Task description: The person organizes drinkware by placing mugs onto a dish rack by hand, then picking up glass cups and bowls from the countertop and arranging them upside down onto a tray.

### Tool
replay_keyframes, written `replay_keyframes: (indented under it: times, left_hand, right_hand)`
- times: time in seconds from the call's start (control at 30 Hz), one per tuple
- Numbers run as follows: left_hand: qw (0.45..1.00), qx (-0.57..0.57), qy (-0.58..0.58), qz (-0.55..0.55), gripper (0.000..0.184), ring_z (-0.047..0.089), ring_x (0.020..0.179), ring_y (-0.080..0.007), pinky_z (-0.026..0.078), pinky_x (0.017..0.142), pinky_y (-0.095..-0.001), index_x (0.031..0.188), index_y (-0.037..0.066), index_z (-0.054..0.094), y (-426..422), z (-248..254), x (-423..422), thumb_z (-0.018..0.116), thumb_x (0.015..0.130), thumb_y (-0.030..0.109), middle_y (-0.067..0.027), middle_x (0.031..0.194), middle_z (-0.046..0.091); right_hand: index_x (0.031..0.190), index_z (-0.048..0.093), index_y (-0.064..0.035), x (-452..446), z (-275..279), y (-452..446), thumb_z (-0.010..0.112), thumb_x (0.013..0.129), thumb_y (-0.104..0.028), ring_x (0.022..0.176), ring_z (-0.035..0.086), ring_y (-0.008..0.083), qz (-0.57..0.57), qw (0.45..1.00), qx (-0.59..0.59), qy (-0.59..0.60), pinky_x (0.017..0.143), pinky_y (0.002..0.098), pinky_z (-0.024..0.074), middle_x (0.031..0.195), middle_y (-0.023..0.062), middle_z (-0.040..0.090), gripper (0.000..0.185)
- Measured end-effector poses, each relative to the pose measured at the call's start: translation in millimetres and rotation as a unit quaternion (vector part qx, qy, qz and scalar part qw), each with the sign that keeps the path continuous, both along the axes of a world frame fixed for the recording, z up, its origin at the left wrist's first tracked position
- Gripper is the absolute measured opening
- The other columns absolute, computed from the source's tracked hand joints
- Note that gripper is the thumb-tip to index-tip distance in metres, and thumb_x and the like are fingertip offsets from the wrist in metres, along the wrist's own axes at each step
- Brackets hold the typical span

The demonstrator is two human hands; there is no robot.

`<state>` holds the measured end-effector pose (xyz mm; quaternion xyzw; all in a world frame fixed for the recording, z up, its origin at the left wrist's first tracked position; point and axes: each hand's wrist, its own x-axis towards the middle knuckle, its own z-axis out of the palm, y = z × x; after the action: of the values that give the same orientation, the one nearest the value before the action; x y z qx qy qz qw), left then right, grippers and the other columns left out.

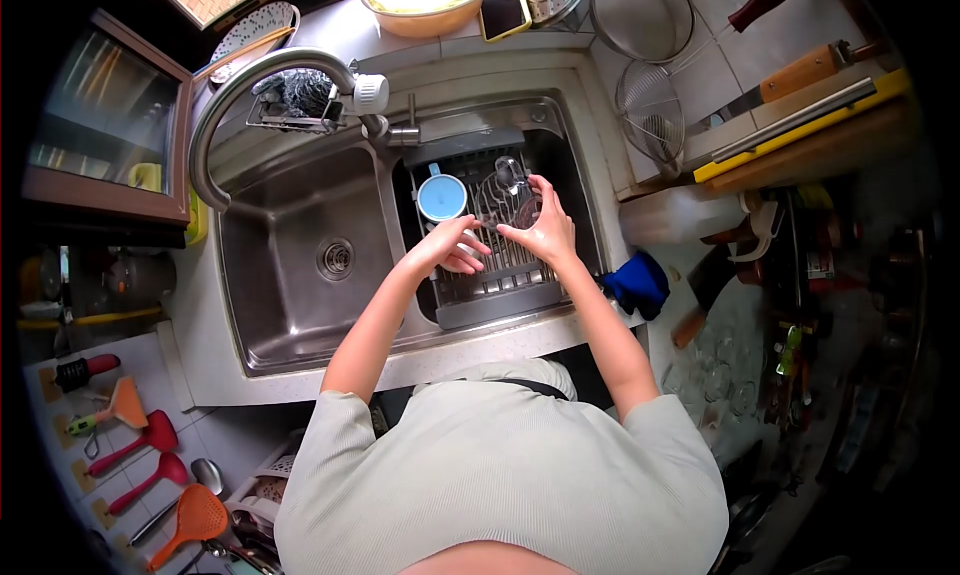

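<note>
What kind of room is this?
Most likely a kitchen: there's a double-basin metal sink, a rack with a blue mug set in one basin, and cooking tools such as an orange slotted spoon.

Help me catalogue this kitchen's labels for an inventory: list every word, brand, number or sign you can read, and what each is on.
No text can be read anywhere in this view.
Blue cup: no legible marking.
Dish rack: no legible marking.
White tap fitting: any print is too small to read.
Cluttered right side: too dark and blurred to tell.
</note>
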<state>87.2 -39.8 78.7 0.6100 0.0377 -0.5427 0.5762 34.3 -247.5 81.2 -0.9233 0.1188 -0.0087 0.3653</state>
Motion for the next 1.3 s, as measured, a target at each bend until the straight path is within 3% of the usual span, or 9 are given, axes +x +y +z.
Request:
replay_keyframes:
  times: [0.13,0.27,0.3,0.47,0.57,0.7,0.73,1.13,1.3]
  left_hand:
    - [0.992,-0.019,-0.07,0.105,0.052,0.068,0.081,-0.0254,0.058,0.071,-0.0334,0.142,0.006,0.03,-7.3,-11.3,-9.8,0.04,0.098,0.03,-0.017,0.117,0.057]
    - [0.991,-0.041,-0.065,0.112,0.063,0.067,0.09,-0.0273,0.057,0.075,-0.0357,0.148,0.01,0.015,-16.5,-26.8,-17.2,0.046,0.094,0.025,-0.0219,0.13,0.046]
    - [0.988,-0.047,-0.052,0.134,0.062,0.067,0.082,-0.0218,0.058,0.068,-0.0338,0.148,0.012,0.016,-20.5,-28.5,-20.2,0.047,0.095,0.024,-0.0186,0.126,0.048]
    - [0.991,-0.046,-0.045,0.121,0.069,0.066,0.092,-0.0271,0.056,0.076,-0.036,0.15,0.016,0.004,-25.2,-19.9,-29.3,0.045,0.095,0.028,-0.0236,0.141,0.034]
    - [0.988,-0.036,-0.031,0.147,0.07,0.065,0.093,-0.0259,0.055,0.077,-0.0342,0.15,0.021,0.0,-30.5,-31.7,-29.8,0.042,0.096,0.03,-0.0217,0.147,0.026]
    - [0.985,-0.027,-0.046,0.167,0.068,0.056,0.112,-0.0259,0.048,0.089,-0.0318,0.15,0.023,-0.003,-35.0,-36.6,-29.4,0.039,0.097,0.036,-0.0135,0.153,0.017]
    - [0.985,-0.031,-0.042,0.162,0.068,0.05,0.119,-0.0268,0.045,0.093,-0.0308,0.15,0.022,-0.002,-34.5,-34.0,-28.8,0.039,0.098,0.037,-0.0113,0.154,0.017]
    - [0.98,-0.061,-0.025,0.186,0.069,0.049,0.118,-0.026,0.042,0.094,-0.0287,0.151,0.019,0.001,-42.2,-42.1,-21.9,0.039,0.097,0.04,-0.0079,0.151,0.022]
    - [0.966,-0.094,-0.024,0.239,0.076,0.049,0.118,-0.0244,0.04,0.097,-0.0307,0.151,0.015,0.0,-49.5,-52.8,-18.3,0.044,0.094,0.039,-0.0119,0.144,0.031]
  right_hand:
    - [0.133,0.036,-0.0163,18.6,6.2,3.8,0.079,0.056,-0.051,0.11,0.058,0.0301,-0.001,0.994,-0.076,0.083,0.087,0.0437,0.0502,0.129,0.009,0.053,0.095]
    - [0.134,0.037,-0.0158,35.9,4.8,13.1,0.079,0.053,-0.053,0.101,0.063,0.033,0.021,0.981,-0.146,0.128,0.084,0.0447,0.051,0.123,0.0131,0.056,0.098]
    - [0.134,0.038,-0.0143,39.6,2.1,15.4,0.079,0.052,-0.052,0.098,0.063,0.0336,0.022,0.978,-0.162,0.128,0.082,0.0443,0.0518,0.12,0.0155,0.056,0.099]
    - [0.134,0.039,-0.007,52.7,-9.1,28.6,0.078,0.049,-0.05,0.091,0.066,0.0342,0.017,0.968,-0.213,0.133,0.077,0.0423,0.0541,0.11,0.0231,0.058,0.103]
    - [0.135,0.039,-0.006,59.0,-18.5,33.7,0.078,0.05,-0.051,0.092,0.065,0.035,0.007,0.965,-0.219,0.144,0.078,0.0426,0.054,0.11,0.0242,0.058,0.104]
    - [0.132,0.041,-0.0075,62.8,-33.7,38.8,0.079,0.052,-0.055,0.091,0.066,0.0375,-0.017,0.966,-0.22,0.135,0.078,0.0453,0.054,0.107,0.0242,0.061,0.1]
    - [0.132,0.041,-0.0074,63.5,-35.2,39.7,0.079,0.053,-0.055,0.092,0.066,0.0377,-0.02,0.966,-0.218,0.138,0.078,0.0453,0.054,0.107,0.0243,0.061,0.1]
    - [0.132,0.04,-0.0048,72.2,-55.5,44.7,0.08,0.055,-0.052,0.089,0.066,0.0378,-0.034,0.966,-0.215,0.142,0.077,0.0436,0.0545,0.104,0.0268,0.06,0.098]
    - [0.133,0.039,-0.0067,75.5,-56.0,46.1,0.078,0.059,-0.051,0.092,0.065,0.0389,-0.045,0.964,-0.209,0.159,0.078,0.0456,0.0543,0.106,0.0257,0.06,0.095]
